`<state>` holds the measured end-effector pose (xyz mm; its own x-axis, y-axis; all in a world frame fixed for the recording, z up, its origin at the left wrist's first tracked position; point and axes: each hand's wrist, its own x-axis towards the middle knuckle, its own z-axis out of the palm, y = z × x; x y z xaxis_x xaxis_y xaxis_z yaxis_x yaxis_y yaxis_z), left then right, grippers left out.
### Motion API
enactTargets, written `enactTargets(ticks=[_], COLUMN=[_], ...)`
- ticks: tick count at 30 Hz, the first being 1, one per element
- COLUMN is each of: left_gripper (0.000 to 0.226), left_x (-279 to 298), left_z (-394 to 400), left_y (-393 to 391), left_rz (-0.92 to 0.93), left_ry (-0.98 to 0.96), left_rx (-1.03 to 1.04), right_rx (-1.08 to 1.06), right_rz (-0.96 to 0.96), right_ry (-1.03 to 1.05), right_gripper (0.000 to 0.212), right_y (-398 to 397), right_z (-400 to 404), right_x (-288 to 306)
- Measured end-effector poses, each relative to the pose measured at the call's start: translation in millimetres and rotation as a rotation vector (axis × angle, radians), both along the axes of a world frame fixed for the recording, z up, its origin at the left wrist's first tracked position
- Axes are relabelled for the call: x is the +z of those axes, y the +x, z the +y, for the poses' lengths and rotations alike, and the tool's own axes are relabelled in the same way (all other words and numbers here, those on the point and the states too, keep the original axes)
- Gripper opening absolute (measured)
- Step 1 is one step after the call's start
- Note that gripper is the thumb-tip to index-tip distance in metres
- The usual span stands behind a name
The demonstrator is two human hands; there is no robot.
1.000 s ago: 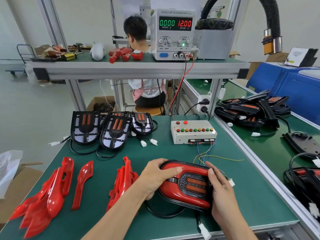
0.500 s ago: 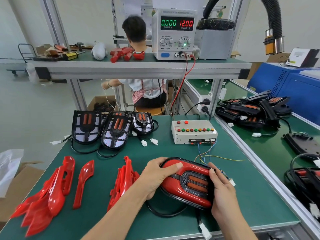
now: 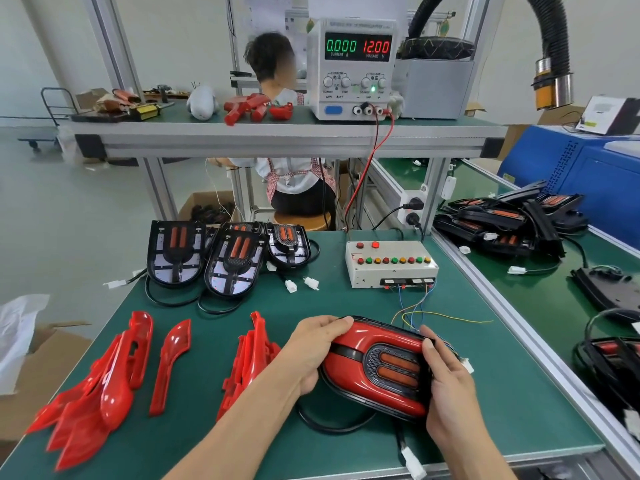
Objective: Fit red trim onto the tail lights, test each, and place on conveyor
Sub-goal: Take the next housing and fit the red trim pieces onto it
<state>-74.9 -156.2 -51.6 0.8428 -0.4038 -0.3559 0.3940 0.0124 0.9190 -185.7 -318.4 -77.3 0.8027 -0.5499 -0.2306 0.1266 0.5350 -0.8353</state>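
A tail light (image 3: 375,370) with red trim fitted round its two orange lenses lies tilted on the green bench. My left hand (image 3: 313,348) grips its rounded left end, fingers curled over the top edge. My right hand (image 3: 446,382) holds its right end, thumb pressing the face. Its black cable loops underneath to a white plug (image 3: 414,464). Loose red trim pieces (image 3: 104,386) and a second pile of red trim (image 3: 252,355) lie to the left. Three untrimmed black tail lights (image 3: 235,261) stand at the back left. The white test box (image 3: 391,265) with coloured buttons sits behind.
The conveyor (image 3: 540,299) runs along the right, carrying a heap of black tail lights (image 3: 502,223). A power supply (image 3: 353,67) reading 12.00 stands on the upper shelf. A person (image 3: 287,174) sits beyond the bench. A cardboard box (image 3: 20,375) is at the left.
Both hands have kept hold of the tail light and shifted it slightly; its far edge has tipped up a little. The person behind has turned their head.
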Motion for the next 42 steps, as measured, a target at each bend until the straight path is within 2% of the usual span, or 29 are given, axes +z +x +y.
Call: enactTargets(ticks=[6, 10, 12, 19, 26, 28, 30, 33, 34, 36, 38, 42], left_gripper=[0.026, 0.049, 0.054, 0.02, 0.027, 0.027, 0.026, 0.026, 0.026, 0.024, 0.021, 0.022], left_x=[-5.2, 1.1, 5.7, 8.8, 8.3, 7.3, 6.8, 6.8, 7.1, 8.1, 10.1, 17.5], left_z=[-0.6, -0.1, 0.8, 5.2, 4.8, 5.8, 7.7, 9.0, 7.8, 5.4, 4.2, 4.3], left_y=[-5.6, -9.7, -9.0, -9.8, -11.9, -11.9, -11.3, -10.2, -9.9, -9.1, -9.2, -8.2], left_rz=[-0.114, -0.257, -0.195, 0.019, 0.008, -0.02, -0.037, -0.062, -0.067, -0.073, -0.073, -0.07], left_ry=[0.012, 0.109, 0.06, -0.03, -0.032, -0.016, -0.01, 0.004, 0.001, -0.023, -0.059, -0.072], left_rx=[-0.011, -0.049, -0.102, -0.072, -0.061, -0.082, -0.101, -0.113, -0.112, -0.113, -0.128, -0.153], right_rx=[-0.014, -0.037, -0.05, -0.108, -0.098, -0.104, -0.133, -0.107, -0.078, 0.074, 0.293, 0.575], right_rz=[0.023, 0.032, 0.041, 0.059, 0.077, 0.106, 0.145, 0.306, 0.313, 0.312, 0.331, 0.33], right_ry=[-0.003, 0.015, 0.032, 0.054, 0.028, -0.087, -0.307, -0.99, -1.194, -1.456, -1.499, -1.371], right_gripper=[0.022, 0.022, 0.021, 0.021, 0.019, 0.016, 0.015, 0.053, 0.056, 0.06, 0.062, 0.046], right_y=[-0.6, 0.7, 1.2, 3.0, -0.7, -1.4, -3.1, -3.7, -2.1, 6.6, 16.9, 35.2], right_z=[-1.1, -0.6, -1.6, -2.0, 2.2, 4.1, 4.0, -2.1, -2.9, -4.9, -7.9, -19.1], right_x=[0.4, 0.1, 0.4, -0.4, 3.9, 6.6, 9.4, 14.6, 19.7, 32.3, 45.7, 60.7])
